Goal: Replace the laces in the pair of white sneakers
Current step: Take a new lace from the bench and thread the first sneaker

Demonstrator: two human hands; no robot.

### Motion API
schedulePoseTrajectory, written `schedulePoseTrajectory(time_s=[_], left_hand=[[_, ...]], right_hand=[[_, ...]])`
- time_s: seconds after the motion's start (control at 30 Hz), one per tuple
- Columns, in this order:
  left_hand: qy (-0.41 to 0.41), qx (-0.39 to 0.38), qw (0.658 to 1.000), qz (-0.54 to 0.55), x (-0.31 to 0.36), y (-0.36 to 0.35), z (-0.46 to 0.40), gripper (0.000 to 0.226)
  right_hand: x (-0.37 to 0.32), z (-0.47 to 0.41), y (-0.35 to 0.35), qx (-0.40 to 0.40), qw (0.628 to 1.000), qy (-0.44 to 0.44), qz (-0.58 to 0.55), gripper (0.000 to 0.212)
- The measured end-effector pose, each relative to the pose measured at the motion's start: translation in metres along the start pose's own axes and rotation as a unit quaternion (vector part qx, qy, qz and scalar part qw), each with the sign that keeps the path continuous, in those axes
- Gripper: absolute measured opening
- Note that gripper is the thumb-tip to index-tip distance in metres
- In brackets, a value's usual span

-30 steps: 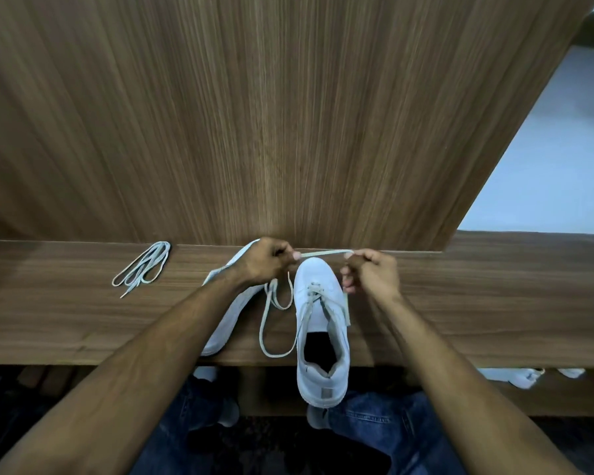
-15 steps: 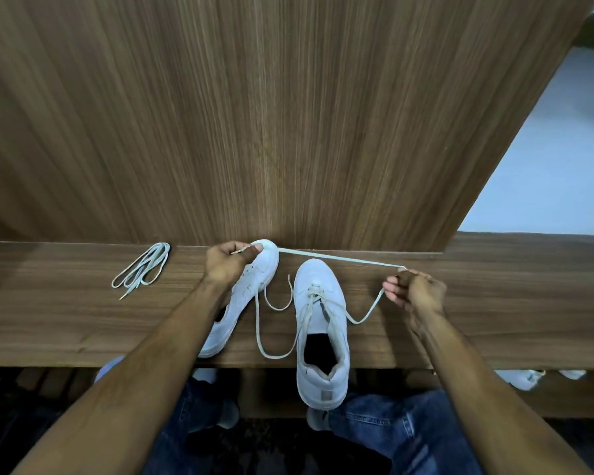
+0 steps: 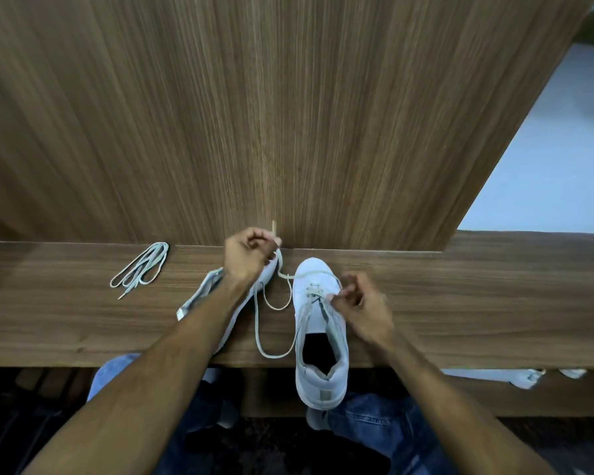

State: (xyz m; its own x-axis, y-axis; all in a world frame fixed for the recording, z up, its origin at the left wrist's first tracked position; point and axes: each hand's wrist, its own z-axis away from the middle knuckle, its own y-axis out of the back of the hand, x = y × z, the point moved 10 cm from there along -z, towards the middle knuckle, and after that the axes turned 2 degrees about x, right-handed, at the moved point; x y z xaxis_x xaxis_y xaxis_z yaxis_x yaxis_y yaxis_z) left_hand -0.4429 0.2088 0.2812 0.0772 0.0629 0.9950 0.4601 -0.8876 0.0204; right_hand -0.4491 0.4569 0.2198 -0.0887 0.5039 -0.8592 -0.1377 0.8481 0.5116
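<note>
We work at a long wooden worktop [image 3: 460, 303] backed by an upright wood panel [image 3: 288, 114]. Two white sneakers lie on it. The right sneaker [image 3: 318, 341] stands upright, toe far, heel overhanging the near edge. The left sneaker [image 3: 216, 296] lies just beside it, mostly hidden under our left forearm. A spare bundle of laces [image 3: 141, 269] rests well apart at far left.

Step in hand, as we judge it: threading the lace [image 3: 259, 323] through the lowest eyelets of the right sneaker, near the toe. To do it well we keep both ends about even, pull each crossing flat so the lace does not twist, and hold the tongue centred before going to the next eyelet pair. The slack loop that hangs over the near edge of the worktop should be drawn up gradually, or it may snag. We cannot tell which eyelets are already filled; that area is small and blurred.

Hand pose: left hand [image 3: 249, 257] is at the far edge of the worktop, over the toe of the left sneaker, fingers curled and pinching one lace end, whose tip points up past the knuckles. Right hand [image 3: 360, 303] sits on the right side of the right sneaker's eyelet row, fingertips [image 3: 335, 298] pressed together in a pinch on the lace by the eyelets. Both forearms reach forward from the near side, the left one more extended.
</note>
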Motion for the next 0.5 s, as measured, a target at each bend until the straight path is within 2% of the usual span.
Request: schedulePoseTrajectory(time_s=[0.1, 0.2, 0.3, 0.43, 0.5], left_hand=[[-0.038, -0.090, 0.990, -0.105, -0.016, -0.028, 0.012, 0.008], [-0.050, -0.148, 0.970, -0.186, -0.035, -0.048, 0.022, 0.015], [-0.047, -0.211, 0.953, -0.212, -0.044, -0.067, 0.035, 0.018], [-0.041, -0.266, 0.928, -0.257, -0.051, -0.084, 0.047, 0.022], [-0.033, -0.267, 0.920, -0.286, -0.053, -0.084, 0.049, 0.030]], right_hand=[[-0.006, 0.013, -0.031, -0.055, 0.985, 0.035, 0.159, 0.038], [-0.005, 0.012, -0.035, -0.017, 0.971, 0.040, 0.235, 0.030], [0.002, 0.009, -0.032, 0.002, 0.981, 0.013, 0.193, 0.013], [0.027, 0.001, -0.029, 0.000, 0.996, -0.071, 0.056, 0.025], [0.035, -0.004, -0.030, -0.012, 0.996, -0.094, -0.003, 0.019]])
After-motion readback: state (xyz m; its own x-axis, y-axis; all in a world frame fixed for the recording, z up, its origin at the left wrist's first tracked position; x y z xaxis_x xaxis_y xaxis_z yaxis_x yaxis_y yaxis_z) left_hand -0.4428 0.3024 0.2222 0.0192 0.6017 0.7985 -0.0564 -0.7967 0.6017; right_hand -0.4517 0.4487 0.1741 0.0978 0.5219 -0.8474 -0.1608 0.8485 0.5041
